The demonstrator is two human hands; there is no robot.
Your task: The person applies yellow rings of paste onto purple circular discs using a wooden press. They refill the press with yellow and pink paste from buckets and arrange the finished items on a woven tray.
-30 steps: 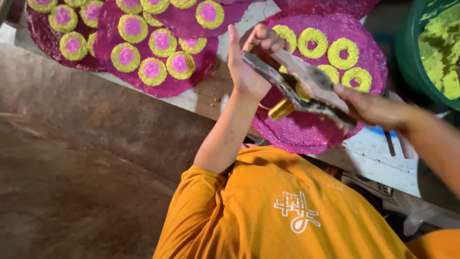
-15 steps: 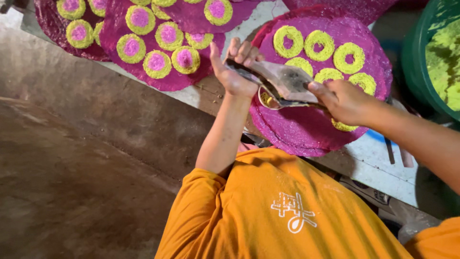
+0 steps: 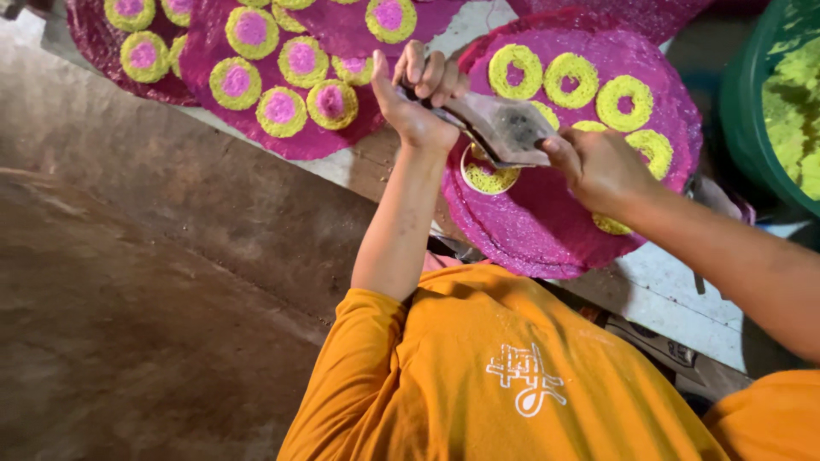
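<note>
Nearest the camera is the person's orange shirt (image 3: pixel 504 376), soft cloth with a white mark on the chest, and from it both bare arms reach forward over a worn, pale work surface (image 3: pixel 666 290). The left hand (image 3: pixel 418 102) is curled around one end of a flat metal scraper (image 3: pixel 504 128), fingers wrapped over the top and thumb upright beside it. The right hand (image 3: pixel 598 166) is closed on the other end of the same blade, knuckles up. The scraper is dull grey, speckled with crumbs, and is held tilted just above a small round ring mould (image 3: pixel 489 175) filled with grainy yellow-green paste. That mould sits on a large round magenta sheet (image 3: pixel 547 230), rough and glittery in texture, which also carries several yellow-green rings (image 3: pixel 568 78) with magenta showing through their centres. Farther left lie more overlapping magenta sheets (image 3: pixel 256 137) bearing rings whose centres are filled pink (image 3: pixel 280 109). At the far right edge stands a green tub (image 3: pixel 743 111) holding loose, crumbly yellow-green paste (image 3: pixel 794 102). To the left, the brown ground (image 3: pixel 128 299) looks smooth and stained.
</note>
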